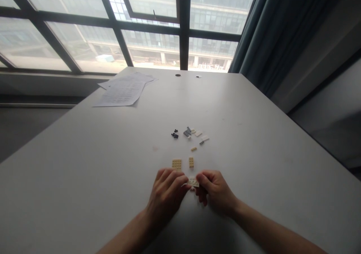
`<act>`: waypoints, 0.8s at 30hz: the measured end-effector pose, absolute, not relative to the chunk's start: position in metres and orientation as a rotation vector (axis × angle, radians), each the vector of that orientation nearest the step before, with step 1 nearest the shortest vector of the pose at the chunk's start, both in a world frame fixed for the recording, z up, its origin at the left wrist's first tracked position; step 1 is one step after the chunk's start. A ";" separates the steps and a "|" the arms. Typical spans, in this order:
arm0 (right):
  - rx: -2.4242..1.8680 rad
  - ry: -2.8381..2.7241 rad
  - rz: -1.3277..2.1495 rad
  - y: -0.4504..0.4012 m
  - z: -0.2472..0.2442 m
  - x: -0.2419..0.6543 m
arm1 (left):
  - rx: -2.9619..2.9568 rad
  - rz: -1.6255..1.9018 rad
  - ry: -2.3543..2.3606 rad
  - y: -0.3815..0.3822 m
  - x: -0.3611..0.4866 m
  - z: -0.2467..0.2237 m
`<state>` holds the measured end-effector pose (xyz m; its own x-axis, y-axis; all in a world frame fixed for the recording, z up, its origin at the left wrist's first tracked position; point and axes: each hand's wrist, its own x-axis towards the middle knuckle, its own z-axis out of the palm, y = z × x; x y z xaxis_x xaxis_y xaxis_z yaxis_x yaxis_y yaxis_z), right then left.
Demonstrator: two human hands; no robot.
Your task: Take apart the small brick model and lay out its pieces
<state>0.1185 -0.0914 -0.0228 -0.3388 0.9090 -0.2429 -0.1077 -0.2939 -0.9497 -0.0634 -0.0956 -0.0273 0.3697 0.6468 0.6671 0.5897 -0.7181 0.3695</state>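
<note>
Between my two hands is a small white studded plate (193, 182), pinched at its left end by my left hand (168, 189) and at its right end by my right hand (216, 190). Both hands have their fingers closed. A small pale piece (192, 189) shows just under the plate; whether it is attached I cannot tell. Right beyond my left hand lies a tan studded plate (176, 164), its near edge close to the fingers. A narrower tan plate (191, 162) lies to its right, and a small tan piece (193, 149) is farther back.
Black pieces (175, 134), grey plates (187, 132), white pieces (205, 137) and a small dark grey piece (201, 143) lie on the white table (113, 152) beyond the tan ones. Printed papers (121, 92) rest at the far left. Two round holes are near the far edge.
</note>
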 end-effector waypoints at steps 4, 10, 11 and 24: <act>-1.102 -1.155 1.745 -0.092 -0.024 0.119 | 2.542 1.291 1.144 -0.096 -0.063 -0.026; -1.063 -1.170 1.655 -0.092 -0.023 0.124 | 2.516 1.318 1.132 -0.097 -0.063 -0.025; -1.067 -1.197 1.632 -0.092 -0.023 0.125 | 2.516 1.325 1.125 -0.097 -0.063 -0.025; -1.478 -1.902 0.813 -0.088 -0.020 0.144 | 2.711 1.101 1.090 -0.097 -0.060 -0.024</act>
